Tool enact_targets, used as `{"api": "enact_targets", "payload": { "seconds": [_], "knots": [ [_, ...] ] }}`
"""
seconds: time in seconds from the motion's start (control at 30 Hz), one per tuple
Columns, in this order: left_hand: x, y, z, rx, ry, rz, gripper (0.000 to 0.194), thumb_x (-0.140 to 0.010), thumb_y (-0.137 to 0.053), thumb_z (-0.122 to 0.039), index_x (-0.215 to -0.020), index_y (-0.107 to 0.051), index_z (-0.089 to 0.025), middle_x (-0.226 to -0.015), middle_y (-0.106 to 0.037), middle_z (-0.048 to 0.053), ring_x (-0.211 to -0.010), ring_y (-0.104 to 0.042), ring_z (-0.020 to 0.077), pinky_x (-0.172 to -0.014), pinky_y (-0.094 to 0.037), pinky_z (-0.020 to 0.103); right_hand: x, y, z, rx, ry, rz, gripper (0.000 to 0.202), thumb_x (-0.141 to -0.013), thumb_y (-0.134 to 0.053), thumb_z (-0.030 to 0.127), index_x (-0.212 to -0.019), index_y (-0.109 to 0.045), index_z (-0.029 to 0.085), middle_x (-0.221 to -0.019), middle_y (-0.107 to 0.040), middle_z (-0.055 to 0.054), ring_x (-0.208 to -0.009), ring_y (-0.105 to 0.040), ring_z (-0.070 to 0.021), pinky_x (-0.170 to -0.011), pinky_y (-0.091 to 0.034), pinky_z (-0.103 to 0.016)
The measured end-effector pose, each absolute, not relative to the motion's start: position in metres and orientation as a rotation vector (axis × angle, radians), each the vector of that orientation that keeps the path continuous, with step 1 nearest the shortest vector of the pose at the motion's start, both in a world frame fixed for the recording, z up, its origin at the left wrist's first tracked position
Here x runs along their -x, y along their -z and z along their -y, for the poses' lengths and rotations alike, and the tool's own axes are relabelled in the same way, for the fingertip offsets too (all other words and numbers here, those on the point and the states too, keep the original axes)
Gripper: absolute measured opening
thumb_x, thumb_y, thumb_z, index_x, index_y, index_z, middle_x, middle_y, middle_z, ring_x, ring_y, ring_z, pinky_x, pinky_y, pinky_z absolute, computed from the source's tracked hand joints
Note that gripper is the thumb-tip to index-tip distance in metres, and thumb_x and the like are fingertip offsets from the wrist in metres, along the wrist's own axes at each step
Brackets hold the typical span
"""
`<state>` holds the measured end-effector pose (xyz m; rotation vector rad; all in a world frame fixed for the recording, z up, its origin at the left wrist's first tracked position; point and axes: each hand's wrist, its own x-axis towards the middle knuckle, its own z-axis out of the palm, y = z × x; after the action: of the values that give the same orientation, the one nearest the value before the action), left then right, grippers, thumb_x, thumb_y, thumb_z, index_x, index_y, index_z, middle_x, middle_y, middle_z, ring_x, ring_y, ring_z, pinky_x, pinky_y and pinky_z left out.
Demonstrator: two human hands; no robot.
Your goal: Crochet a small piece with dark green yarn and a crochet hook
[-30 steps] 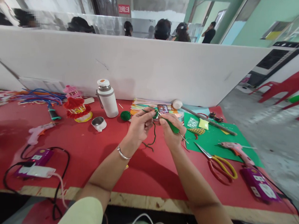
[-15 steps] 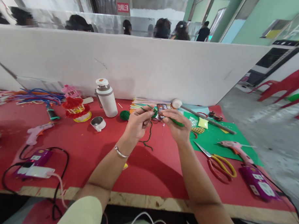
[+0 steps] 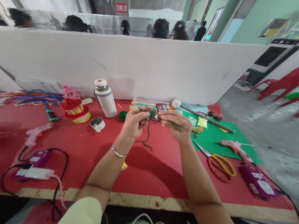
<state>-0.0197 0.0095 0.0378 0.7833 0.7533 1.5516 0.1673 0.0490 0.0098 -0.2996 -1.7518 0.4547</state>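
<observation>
Between finger and thumb, my left hand (image 3: 135, 123) pinches a small piece of green crochet work (image 3: 152, 113), with yarn running over its fingers. A loose dark green yarn tail (image 3: 148, 135) hangs from it onto the red table. My right hand (image 3: 177, 124) is closed around a crochet hook with a green handle (image 3: 176, 124), its tip at the crochet work; the fingers cover much of it. Left of my left hand lies a green ball of yarn (image 3: 123, 115), partly hidden. A phone (image 3: 161, 107) with a lit screen stands just behind my hands.
A white thermos (image 3: 105, 99) and its cup (image 3: 97, 124) stand to the left, near a red and pink craft piece (image 3: 74, 108). Scissors (image 3: 215, 162) and a pink glue gun (image 3: 235, 148) lie right. Another glue gun (image 3: 37, 134) lies left. A white partition (image 3: 138, 66) closes the back.
The fingers of my right hand have straightened and shifted, covering more of the hook's handle. My left hand has moved slightly left with the crochet work. The view has turned slightly.
</observation>
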Motion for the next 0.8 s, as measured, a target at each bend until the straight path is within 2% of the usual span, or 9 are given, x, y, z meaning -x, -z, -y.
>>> {"api": "enact_targets", "payload": {
  "seconds": [0.37,0.6,0.8],
  "knots": [
    [0.024,-0.043,-0.009,-0.815,-1.48,-0.813,0.019,-0.056,-0.083,-0.014,-0.072,-0.073,-0.015,-0.051,-0.05,-0.005,-0.043,-0.038,0.0037,-0.041,-0.02,0.019,-0.176,-0.025,-0.041,0.321,-0.436,1.868,0.017,-0.092,-0.079,0.022,-0.106,-0.085,0.031,-0.108,-0.085,-0.003,-0.099,-0.081,-0.0198,-0.089,-0.068,-0.035],
    [0.024,-0.04,-0.01,-0.883,-1.462,-0.768,0.028,-0.056,-0.094,-0.019,-0.077,-0.075,-0.016,-0.055,-0.056,-0.005,-0.043,-0.038,0.0027,-0.042,-0.019,0.019,-0.173,-0.022,-0.042,0.287,-0.431,1.807,0.024,-0.09,-0.081,0.017,-0.109,-0.084,0.032,-0.109,-0.085,-0.003,-0.099,-0.081,-0.0195,-0.088,-0.068,-0.034],
    [0.024,-0.037,-0.011,-0.831,-1.509,-0.762,0.026,-0.057,-0.094,-0.018,-0.076,-0.076,-0.016,-0.055,-0.059,-0.004,-0.044,-0.04,0.0029,-0.043,-0.023,0.019,-0.169,-0.017,-0.044,0.307,-0.418,1.787,0.021,-0.091,-0.08,0.021,-0.109,-0.084,0.033,-0.11,-0.084,-0.003,-0.099,-0.082,-0.0206,-0.088,-0.068,-0.036]
  ]
}}
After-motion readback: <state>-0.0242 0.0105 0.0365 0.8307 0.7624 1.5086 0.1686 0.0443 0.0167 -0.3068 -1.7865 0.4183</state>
